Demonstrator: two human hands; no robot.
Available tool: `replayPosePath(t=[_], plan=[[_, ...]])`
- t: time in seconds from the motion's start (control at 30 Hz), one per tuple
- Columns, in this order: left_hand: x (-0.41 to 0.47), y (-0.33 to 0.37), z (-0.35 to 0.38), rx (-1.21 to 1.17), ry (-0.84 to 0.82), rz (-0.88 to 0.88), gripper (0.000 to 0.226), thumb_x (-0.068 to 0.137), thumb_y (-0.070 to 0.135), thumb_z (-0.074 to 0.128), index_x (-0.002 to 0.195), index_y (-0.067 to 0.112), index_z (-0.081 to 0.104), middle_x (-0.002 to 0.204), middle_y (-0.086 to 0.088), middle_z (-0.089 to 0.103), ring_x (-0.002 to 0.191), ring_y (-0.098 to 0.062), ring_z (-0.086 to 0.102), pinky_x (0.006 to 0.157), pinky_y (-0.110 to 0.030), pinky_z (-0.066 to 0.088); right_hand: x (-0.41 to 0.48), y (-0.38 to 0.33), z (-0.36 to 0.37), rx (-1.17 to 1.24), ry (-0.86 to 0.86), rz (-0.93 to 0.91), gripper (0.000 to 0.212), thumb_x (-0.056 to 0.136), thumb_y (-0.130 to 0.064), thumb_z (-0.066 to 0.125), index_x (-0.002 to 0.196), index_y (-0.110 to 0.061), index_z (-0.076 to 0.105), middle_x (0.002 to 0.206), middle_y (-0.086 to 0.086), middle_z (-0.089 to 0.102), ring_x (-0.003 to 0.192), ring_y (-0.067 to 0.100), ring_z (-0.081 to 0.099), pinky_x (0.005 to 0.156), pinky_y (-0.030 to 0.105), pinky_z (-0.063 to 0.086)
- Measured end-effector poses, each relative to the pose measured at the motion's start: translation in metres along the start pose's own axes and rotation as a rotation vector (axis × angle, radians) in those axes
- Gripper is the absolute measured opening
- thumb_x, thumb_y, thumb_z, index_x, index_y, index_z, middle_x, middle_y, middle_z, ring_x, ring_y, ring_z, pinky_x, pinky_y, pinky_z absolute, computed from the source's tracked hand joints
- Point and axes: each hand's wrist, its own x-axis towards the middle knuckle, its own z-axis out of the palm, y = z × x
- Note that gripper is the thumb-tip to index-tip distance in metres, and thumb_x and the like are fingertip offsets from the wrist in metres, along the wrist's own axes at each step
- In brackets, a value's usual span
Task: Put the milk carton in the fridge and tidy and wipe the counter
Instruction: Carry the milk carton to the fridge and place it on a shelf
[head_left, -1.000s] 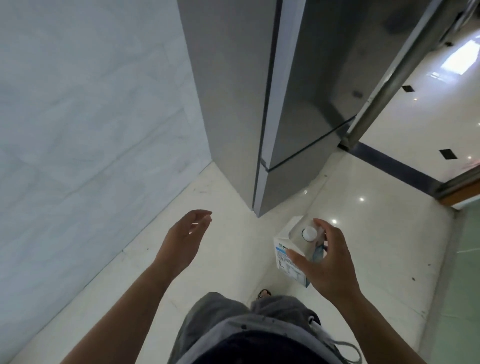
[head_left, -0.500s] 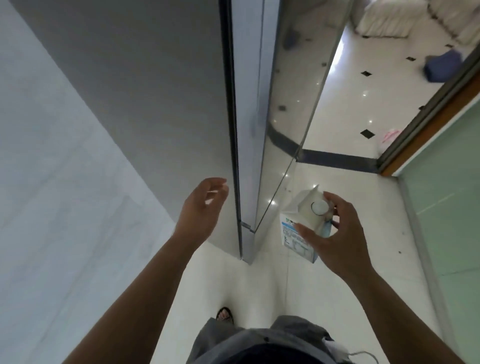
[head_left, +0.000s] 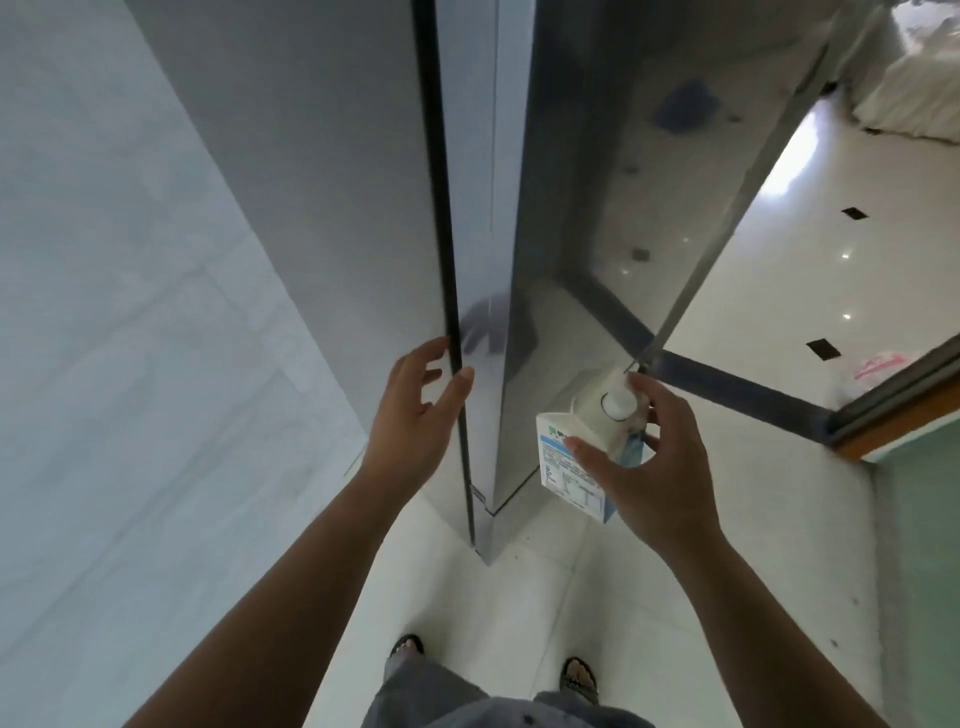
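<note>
Left hand (head_left: 415, 415), earlier raised in open air short of the fridge (head_left: 311, 182), now reaches its door edge, fingertips at the dark seam; milk carton (head_left: 566, 462) sits nearer the fridge front.

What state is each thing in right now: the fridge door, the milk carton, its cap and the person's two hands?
Fridge door: closed.
Milk carton: held in the air, tilted, beside the fridge front.
Cap: on the carton.
Left hand: open, fingers spread at the door's edge, holding nothing.
Right hand: grips the carton from above.
</note>
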Motion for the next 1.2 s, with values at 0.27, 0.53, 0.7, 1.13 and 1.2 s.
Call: replayPosePath(t=[0.27,0.53,0.7,1.13,1.2], plan=[[-0.007,0.029,0.044,-0.053,0.258,0.001,0.061,0.083,0.055,0.029,0.136,0.024,0.038,0.136,0.01,0.041,0.112,-0.003,0.043,0.077,-0.003,0.033,0.051,0.018,-0.016,0.083,-0.15,-0.147,0.075,0.062,-0.04,0.08,0.126,-0.027,0.043,0.122,-0.011,0.048,0.097,0.0,0.051,0.06,-0.001,0.04],[-0.006,0.037,0.053,-0.113,0.31,0.001,0.064,0.078,0.057,0.039,0.129,0.018,0.038,0.126,0.004,0.049,0.108,-0.007,0.052,0.076,0.003,0.041,0.07,0.017,-0.028,0.146,-0.215,-0.185,0.077,0.061,-0.04,0.082,0.126,-0.026,0.045,0.125,-0.007,0.05,0.107,0.01,0.053,0.08,0.033,0.056],[-0.006,0.037,0.053,-0.09,0.316,-0.019,0.055,0.082,0.06,0.04,0.123,0.023,0.038,0.127,0.003,0.048,0.103,-0.003,0.051,0.072,-0.002,0.044,0.066,0.02,-0.033,0.156,-0.22,-0.206,0.077,0.06,-0.041,0.081,0.127,-0.025,0.045,0.124,-0.008,0.049,0.105,0.01,0.053,0.076,0.026,0.054],[-0.007,0.038,0.047,-0.143,0.241,-0.029,0.053,0.086,0.049,0.045,0.128,0.018,0.035,0.126,0.005,0.045,0.106,-0.01,0.048,0.086,-0.023,0.039,0.026,0.01,-0.046,0.076,-0.006,-0.135,0.075,0.063,-0.044,0.078,0.127,-0.026,0.044,0.125,-0.006,0.052,0.101,0.009,0.054,0.06,0.002,0.043],[-0.011,0.038,0.046,-0.138,0.208,-0.023,0.065,0.075,0.059,0.044,0.125,0.019,0.036,0.126,0.002,0.047,0.107,-0.013,0.051,0.087,-0.025,0.043,0.015,0.006,-0.045,0.055,0.04,-0.116,0.076,0.062,-0.047,0.076,0.128,-0.024,0.045,0.127,-0.003,0.054,0.104,0.012,0.055,0.07,0.007,0.044]])
